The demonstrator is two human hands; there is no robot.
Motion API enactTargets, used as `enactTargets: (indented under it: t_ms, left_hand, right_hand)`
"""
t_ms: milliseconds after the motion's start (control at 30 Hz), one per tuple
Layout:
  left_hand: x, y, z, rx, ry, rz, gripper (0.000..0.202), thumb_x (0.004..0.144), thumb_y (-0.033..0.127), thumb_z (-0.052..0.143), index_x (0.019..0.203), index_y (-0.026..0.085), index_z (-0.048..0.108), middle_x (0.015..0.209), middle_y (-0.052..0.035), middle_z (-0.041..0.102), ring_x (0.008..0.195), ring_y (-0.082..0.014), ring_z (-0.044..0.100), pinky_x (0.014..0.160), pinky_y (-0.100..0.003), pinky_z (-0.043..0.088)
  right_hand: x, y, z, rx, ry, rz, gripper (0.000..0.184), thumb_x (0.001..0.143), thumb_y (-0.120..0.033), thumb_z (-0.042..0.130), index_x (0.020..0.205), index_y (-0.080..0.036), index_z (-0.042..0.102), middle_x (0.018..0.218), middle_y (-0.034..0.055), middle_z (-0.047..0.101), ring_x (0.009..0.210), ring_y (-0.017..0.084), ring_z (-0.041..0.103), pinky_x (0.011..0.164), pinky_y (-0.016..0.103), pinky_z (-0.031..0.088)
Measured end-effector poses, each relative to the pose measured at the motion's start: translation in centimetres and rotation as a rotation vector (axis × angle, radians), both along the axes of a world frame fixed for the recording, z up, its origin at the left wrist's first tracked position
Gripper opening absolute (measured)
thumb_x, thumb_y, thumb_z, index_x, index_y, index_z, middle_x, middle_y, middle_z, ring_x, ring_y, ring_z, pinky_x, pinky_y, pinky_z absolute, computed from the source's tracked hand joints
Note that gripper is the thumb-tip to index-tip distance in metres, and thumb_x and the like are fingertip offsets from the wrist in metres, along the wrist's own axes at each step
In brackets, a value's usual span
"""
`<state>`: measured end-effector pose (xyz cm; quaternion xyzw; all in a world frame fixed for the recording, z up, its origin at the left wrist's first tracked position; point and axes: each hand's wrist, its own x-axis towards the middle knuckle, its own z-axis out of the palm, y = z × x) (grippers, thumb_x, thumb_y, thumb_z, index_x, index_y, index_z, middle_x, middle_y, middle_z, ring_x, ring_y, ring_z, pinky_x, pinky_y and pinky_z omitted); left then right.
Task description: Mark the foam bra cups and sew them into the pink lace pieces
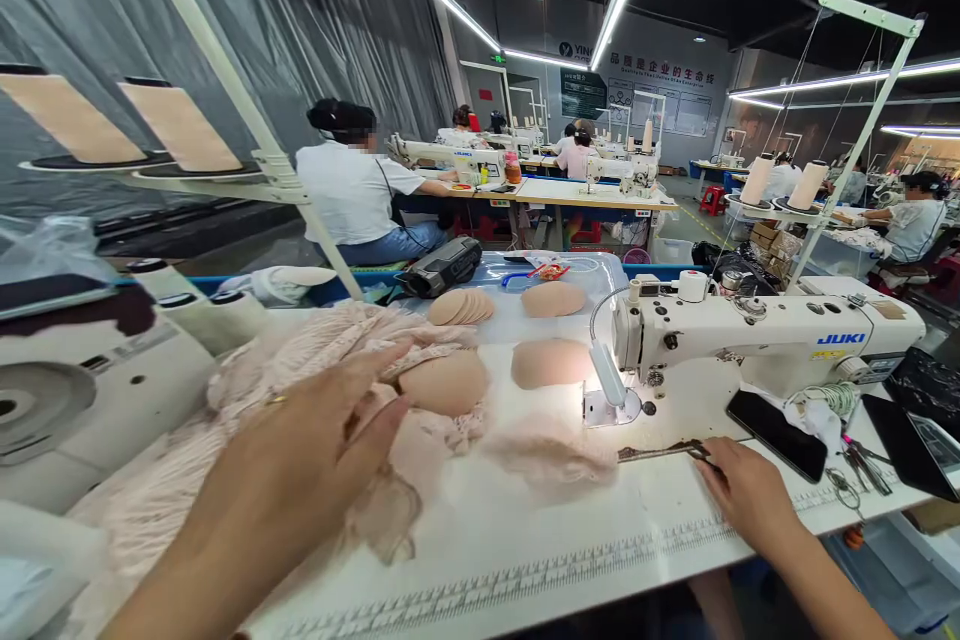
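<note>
Left of the sewing machine [765, 335], the left hand [300, 460] lies spread wide on the pink lace [300, 350], fingertips beside a foam cup [444, 382]. In front of the machine, the right hand [746, 495] pinches a slim metal tool [660, 450] lying on the table [525, 540]. Nothing seems to lie under the needle, and the cup looks unsewn.

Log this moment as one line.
left hand: open, over pink lace, next to foam cup | right hand: touching end of thin dark strip, grip unclear | sewing machine: behind strip
</note>
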<state>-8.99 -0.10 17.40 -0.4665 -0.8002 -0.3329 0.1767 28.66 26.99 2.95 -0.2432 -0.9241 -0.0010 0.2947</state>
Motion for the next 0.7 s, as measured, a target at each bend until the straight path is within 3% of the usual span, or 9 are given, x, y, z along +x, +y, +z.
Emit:
enactTargets:
  t_ms: [67,133,200,267,367,500,567,633,700]
  left_hand:
    - [0.3,1.1,-1.5,-0.057,0.065,-0.066,0.052,0.101,0.057,0.05,0.135,0.026,0.072,0.139,-0.0107,0.075,0.132,-0.0391,0.068,0.116,-0.061,0.052]
    - [2.0,3.4,-4.2,-0.176,-0.061,-0.295,0.045,0.102,0.053,0.051,0.128,0.025,0.075,0.139,-0.011,0.076,0.131,-0.035,0.069,0.115,-0.052,0.054]
    - [4.4,5.7,-7.2,-0.286,-0.13,-0.39,0.042,0.106,0.042,0.047,0.132,0.024,0.074,0.146,-0.0152,0.072,0.137,-0.0378,0.065,0.118,-0.056,0.049]
    - [6.7,7.2,-9.8,-0.346,-0.135,-0.481,0.033,0.101,0.032,0.052,0.116,0.026,0.081,0.136,-0.0139,0.077,0.127,-0.0394,0.07,0.108,-0.056,0.055]
    - [9.3,7.0,-12.2,-0.381,-0.134,-0.565,0.027,0.091,0.02,0.059,0.104,0.028,0.081,0.124,-0.01,0.081,0.114,-0.0357,0.073,0.097,-0.049,0.059]
    - [11.0,4.4,-13.1,-0.34,-0.167,-0.585,0.03,0.094,0.016,0.057,0.109,0.029,0.078,0.129,-0.0098,0.077,0.119,-0.0358,0.068,0.1,-0.049,0.055]
    - [11.1,3.5,-12.9,-0.326,-0.213,-0.616,0.027,0.099,0.02,0.056,0.109,0.03,0.079,0.13,-0.0092,0.076,0.118,-0.0351,0.069,0.101,-0.047,0.055]
    - [10.8,3.1,-12.5,-0.277,-0.252,-0.594,0.026,0.102,0.028,0.058,0.118,0.032,0.078,0.137,-0.0095,0.074,0.124,-0.0356,0.069,0.105,-0.046,0.055]
    - [10.2,3.5,-11.9,-0.189,-0.265,-0.512,0.038,0.101,0.036,0.063,0.139,0.032,0.069,0.154,-0.0112,0.065,0.14,-0.038,0.06,0.117,-0.049,0.048]
  right_hand:
    - [0.6,0.5,-0.2,0.041,0.003,-0.047,0.035,0.113,-0.043,0.047,0.121,-0.019,0.072,0.103,0.0143,0.074,0.09,0.032,0.069,0.075,0.042,0.051]
    - [0.1,0.0,0.2,0.006,0.057,-0.017,0.032,0.111,-0.041,0.053,0.129,-0.02,0.07,0.114,0.0166,0.072,0.1,0.035,0.067,0.084,0.048,0.054]
    - [-1.3,-1.3,1.0,-0.113,0.113,0.081,0.025,0.111,-0.032,0.055,0.127,-0.021,0.071,0.113,0.0147,0.072,0.101,0.032,0.068,0.088,0.047,0.056]
    - [-3.1,-2.6,1.9,-0.247,0.129,0.189,0.021,0.11,-0.024,0.055,0.122,-0.022,0.071,0.108,0.0117,0.073,0.098,0.029,0.069,0.088,0.044,0.058]
    - [-6.2,-3.8,3.1,-0.386,0.081,0.269,0.016,0.108,-0.02,0.06,0.118,-0.022,0.072,0.109,0.0095,0.075,0.101,0.027,0.071,0.089,0.041,0.058]
    - [-10.7,-4.2,3.4,-0.477,0.019,0.261,0.02,0.1,-0.024,0.076,0.118,-0.019,0.072,0.109,0.0097,0.075,0.102,0.027,0.07,0.09,0.039,0.055]
    - [-12.7,-4.5,3.3,-0.489,0.012,0.28,0.016,0.095,-0.02,0.08,0.108,-0.019,0.072,0.1,0.0064,0.075,0.094,0.025,0.069,0.084,0.036,0.053]
    - [-13.9,-5.1,3.3,-0.499,0.021,0.317,0.01,0.094,-0.011,0.075,0.094,-0.02,0.069,0.091,0.0032,0.072,0.088,0.023,0.067,0.08,0.033,0.05]
    - [-14.1,-5.9,3.7,-0.502,0.04,0.375,0.017,0.095,-0.006,0.067,0.088,-0.021,0.066,0.089,0.0024,0.069,0.088,0.022,0.065,0.079,0.031,0.048]
